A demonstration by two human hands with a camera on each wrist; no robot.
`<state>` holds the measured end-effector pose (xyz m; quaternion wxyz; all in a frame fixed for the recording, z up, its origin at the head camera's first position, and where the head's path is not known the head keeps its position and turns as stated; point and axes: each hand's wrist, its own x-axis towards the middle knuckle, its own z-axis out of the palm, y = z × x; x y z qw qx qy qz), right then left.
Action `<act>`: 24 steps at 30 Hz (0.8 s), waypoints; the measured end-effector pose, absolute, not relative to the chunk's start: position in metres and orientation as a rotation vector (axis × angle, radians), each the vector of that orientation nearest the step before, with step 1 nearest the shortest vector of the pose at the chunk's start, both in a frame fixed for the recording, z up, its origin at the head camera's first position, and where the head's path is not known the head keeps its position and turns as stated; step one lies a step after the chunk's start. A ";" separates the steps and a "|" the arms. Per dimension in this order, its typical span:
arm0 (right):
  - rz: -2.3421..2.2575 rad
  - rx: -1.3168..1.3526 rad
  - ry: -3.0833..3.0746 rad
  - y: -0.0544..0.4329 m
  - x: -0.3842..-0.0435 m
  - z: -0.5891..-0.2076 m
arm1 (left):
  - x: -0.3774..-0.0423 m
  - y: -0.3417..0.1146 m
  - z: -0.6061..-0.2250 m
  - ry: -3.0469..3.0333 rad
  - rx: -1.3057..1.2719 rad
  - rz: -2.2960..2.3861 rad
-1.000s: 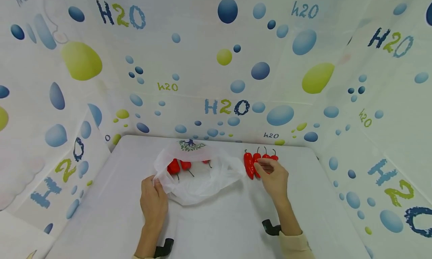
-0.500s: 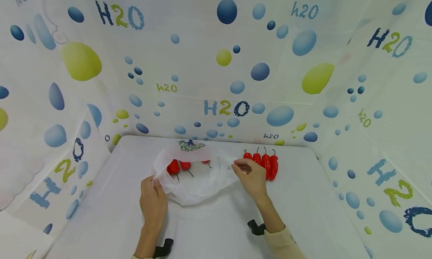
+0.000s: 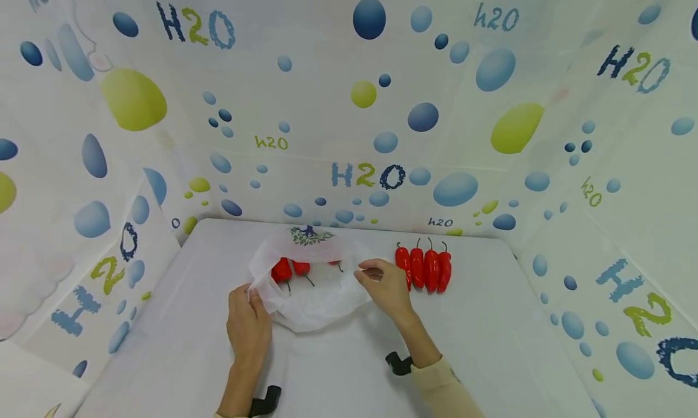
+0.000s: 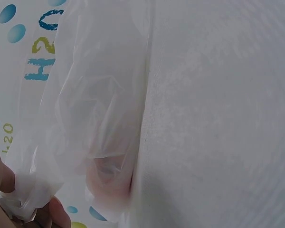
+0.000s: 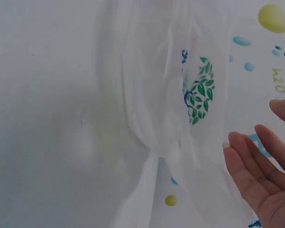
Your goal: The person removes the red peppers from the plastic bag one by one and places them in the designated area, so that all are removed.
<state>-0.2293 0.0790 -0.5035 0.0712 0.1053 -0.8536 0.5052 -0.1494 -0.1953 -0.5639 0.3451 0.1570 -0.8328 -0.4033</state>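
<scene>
A white translucent plastic bag [image 3: 322, 312] lies on the table with its mouth towards me. Red peppers [image 3: 282, 271] with green stems show inside it. My left hand [image 3: 248, 327] pinches the bag's left edge; in the left wrist view, its thumb and fingers bunch the thin plastic. At the bag's right side hovers my right hand [image 3: 387, 288]. In the right wrist view that hand [image 5: 270, 180] has its thumb apart from loosely bent fingers, and nothing lies between them. Just behind it, several long red peppers [image 3: 431, 272] lie side by side, the leftmost partly hidden by the hand.
The white table [image 3: 338, 375] ends at a back edge just beyond the peppers. White cloth walls [image 3: 316, 91] printed with bubbles and lettering stand at the back and both sides. A green and blue tree print [image 3: 309, 235] marks the far side of the bag.
My right hand has moved left from in front of the row of peppers to the bag's right side, uncovering most of the row. The left hand has kept its hold on the bag.
</scene>
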 end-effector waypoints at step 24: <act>1.309 0.375 -2.789 0.039 -0.270 -0.525 | -0.150 -0.196 -0.565 -2.130 0.392 -1.029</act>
